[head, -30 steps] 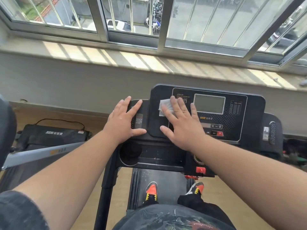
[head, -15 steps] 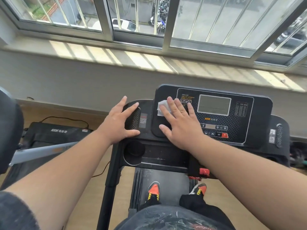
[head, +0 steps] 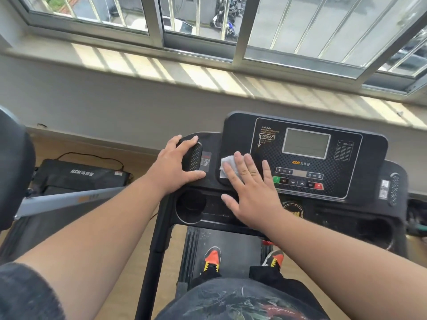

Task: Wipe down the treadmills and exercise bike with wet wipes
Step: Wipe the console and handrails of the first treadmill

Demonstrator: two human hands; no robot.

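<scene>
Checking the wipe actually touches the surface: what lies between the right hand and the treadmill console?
In the head view, a white wet wipe lies under the right hand, pressed flat onto the console.

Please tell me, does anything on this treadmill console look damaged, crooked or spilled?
Nothing stands out. The black treadmill console sits level and looks intact; no liquid shows. The right hand presses a white wet wipe flat on it; the left hand rests beside it.

1. Wet wipe (head: 227, 163): mostly hidden beneath the right hand (head: 250, 192).
2. Console (head: 305, 155) lettering: too small to read.
3. Second treadmill (head: 80, 179): partly cut off at the left edge.
</scene>
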